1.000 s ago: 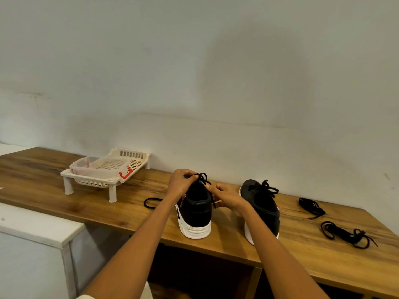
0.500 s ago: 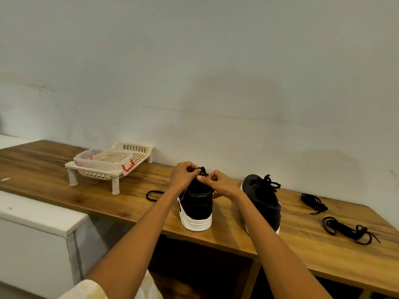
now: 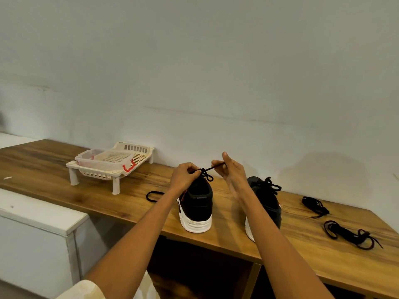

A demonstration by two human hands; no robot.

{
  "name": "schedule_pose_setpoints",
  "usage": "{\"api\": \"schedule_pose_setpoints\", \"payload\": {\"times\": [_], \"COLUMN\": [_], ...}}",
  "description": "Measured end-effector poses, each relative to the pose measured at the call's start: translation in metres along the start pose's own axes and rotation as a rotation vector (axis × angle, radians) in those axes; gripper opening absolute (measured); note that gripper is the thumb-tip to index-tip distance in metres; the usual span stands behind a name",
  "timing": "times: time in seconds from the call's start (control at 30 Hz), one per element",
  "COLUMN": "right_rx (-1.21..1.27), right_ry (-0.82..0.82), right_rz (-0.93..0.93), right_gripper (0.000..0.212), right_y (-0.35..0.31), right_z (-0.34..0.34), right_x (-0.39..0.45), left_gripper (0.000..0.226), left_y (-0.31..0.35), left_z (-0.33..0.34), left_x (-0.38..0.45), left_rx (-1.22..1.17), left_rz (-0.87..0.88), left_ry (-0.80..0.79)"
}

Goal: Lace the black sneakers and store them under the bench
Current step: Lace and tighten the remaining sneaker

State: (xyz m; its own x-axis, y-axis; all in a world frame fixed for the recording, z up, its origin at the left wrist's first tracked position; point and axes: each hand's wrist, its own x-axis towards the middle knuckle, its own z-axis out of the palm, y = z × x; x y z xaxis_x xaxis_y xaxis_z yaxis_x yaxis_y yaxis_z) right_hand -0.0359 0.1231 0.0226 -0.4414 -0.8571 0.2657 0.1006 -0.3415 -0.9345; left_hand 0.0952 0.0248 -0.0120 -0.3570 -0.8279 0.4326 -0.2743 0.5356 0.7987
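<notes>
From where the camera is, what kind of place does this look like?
Probably a home entryway or shoe corner: a long wooden bench against a plain wall, two black sneakers on it, spare laces, and a small plastic rack.

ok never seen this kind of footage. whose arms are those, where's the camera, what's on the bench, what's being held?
No machine here: a person wears one camera on the head, looking forward and down, so the arms are their own. The left hand and right hand pinch the black lace of the left sneaker, pulling a bow tight. A second sneaker, already tied, stands beside it on the wooden bench. Also there: a white plastic rack and two loose lace bundles.
</notes>
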Motion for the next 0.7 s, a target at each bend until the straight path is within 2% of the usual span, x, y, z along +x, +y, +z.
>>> {"api": "schedule_pose_setpoints", "payload": {"times": [0.1, 0.2, 0.27, 0.33, 0.5, 0.7], "right_rx": [0.034, -0.239, -0.484, -0.611, -0.680, -0.627], "right_ry": [-0.025, -0.092, -0.197, -0.261, -0.249, -0.225], "right_rz": [0.043, -0.009, -0.041, -0.075, -0.107, 0.007], "right_gripper": [0.036, 0.034, 0.022, 0.009, 0.023, 0.007], "right_y": [0.003, 0.011, 0.014, 0.018, 0.019, 0.013], "right_z": [0.009, 0.011, 0.009, 0.005, -0.002, -0.008], "right_x": [0.000, 0.003, 0.006, 0.009, 0.011, 0.004], "left_gripper": [0.009, 0.010, 0.014, 0.017, 0.013, 0.011], "left_y": [0.001, -0.001, -0.002, -0.003, -0.004, -0.004], "left_z": [-0.001, -0.002, -0.002, -0.003, -0.005, -0.003], "left_x": [0.000, 0.001, 0.003, 0.004, 0.007, 0.006], "left_rx": [0.016, 0.023, 0.041, 0.023, -0.063, -0.067], "left_rz": [0.003, 0.009, 0.011, 0.005, -0.011, -0.015], "left_ry": [-0.007, -0.030, -0.052, -0.084, -0.132, -0.104]}}
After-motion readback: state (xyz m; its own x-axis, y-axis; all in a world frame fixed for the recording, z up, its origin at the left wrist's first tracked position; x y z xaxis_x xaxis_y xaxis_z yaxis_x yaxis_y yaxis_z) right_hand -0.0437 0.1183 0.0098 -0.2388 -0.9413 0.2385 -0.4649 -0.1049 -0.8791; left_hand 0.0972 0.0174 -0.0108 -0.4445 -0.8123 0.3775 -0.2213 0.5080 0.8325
